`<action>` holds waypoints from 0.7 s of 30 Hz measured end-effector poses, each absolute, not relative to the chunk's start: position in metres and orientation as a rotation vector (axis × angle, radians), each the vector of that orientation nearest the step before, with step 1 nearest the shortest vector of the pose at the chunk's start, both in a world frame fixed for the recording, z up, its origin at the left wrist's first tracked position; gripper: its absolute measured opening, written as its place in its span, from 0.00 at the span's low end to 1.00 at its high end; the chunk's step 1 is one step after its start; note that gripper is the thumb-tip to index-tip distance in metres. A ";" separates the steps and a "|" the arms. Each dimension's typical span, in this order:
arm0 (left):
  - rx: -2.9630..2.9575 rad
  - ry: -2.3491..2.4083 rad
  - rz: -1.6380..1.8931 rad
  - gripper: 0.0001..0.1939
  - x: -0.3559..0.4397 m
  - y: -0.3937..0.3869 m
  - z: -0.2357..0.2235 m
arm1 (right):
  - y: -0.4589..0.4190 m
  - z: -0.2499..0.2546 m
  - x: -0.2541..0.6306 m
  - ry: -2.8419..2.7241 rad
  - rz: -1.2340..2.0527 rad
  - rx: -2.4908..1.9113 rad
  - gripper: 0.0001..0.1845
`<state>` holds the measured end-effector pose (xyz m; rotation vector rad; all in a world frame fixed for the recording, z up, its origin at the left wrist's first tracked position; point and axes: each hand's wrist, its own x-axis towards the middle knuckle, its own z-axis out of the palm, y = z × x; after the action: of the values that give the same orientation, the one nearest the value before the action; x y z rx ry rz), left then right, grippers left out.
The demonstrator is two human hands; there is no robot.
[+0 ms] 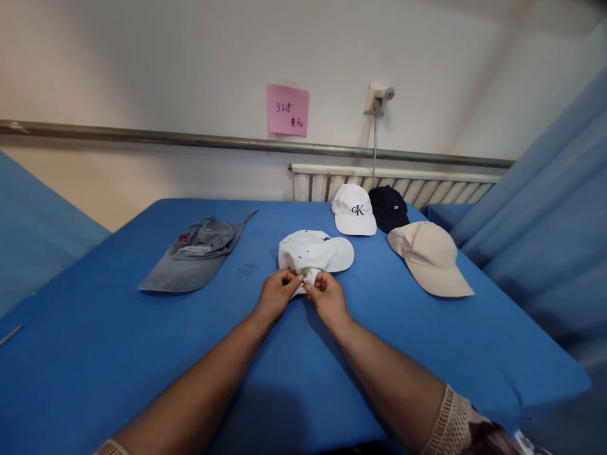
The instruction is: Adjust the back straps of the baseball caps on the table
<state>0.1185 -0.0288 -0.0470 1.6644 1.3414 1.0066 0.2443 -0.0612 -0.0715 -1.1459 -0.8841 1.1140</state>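
While pinching near fabric on the pale baseball cap (310,249) with left hand (276,293) and right hand (332,302), kinda risking uneven-tug slips.

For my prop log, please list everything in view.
Pale cap: one, whitish, table centre
Grey cap: one, grey, table left
White cap: one, white, table back
Dark cap: one, blackish, table back
Beige cap: one, beige, table right
Table: one, blue, beneath
Stick: one, pale, left edge
Note: one, pink, wall
Socket: one, white, wall
Cord: one, whitish, below socket
Rail: one, grey, wall
Radiator: one, cream, behind table
Curtains: two, blue, sides
Hands: two, bare, on pale cap
Forearms: two, bare, below
Sleeves: two, cream-edged, bottom
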 end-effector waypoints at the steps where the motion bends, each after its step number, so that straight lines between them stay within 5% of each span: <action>1: 1.668 1.350 1.017 0.15 0.118 -0.029 -0.048 | -0.061 -0.072 0.244 -0.871 1.118 -1.150 0.13; 14: 2.297 1.240 0.882 0.14 0.108 -0.044 -0.039 | -0.066 -0.050 0.252 -0.598 1.245 -1.081 0.21; 21: 1.717 1.136 0.827 0.22 0.103 -0.030 -0.036 | -0.063 -0.050 0.266 -1.196 0.876 -1.056 0.07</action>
<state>0.1032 -0.0302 -0.0363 1.7167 1.1364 0.8266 0.2661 -0.0627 -0.0500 -1.0561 -1.1963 0.8763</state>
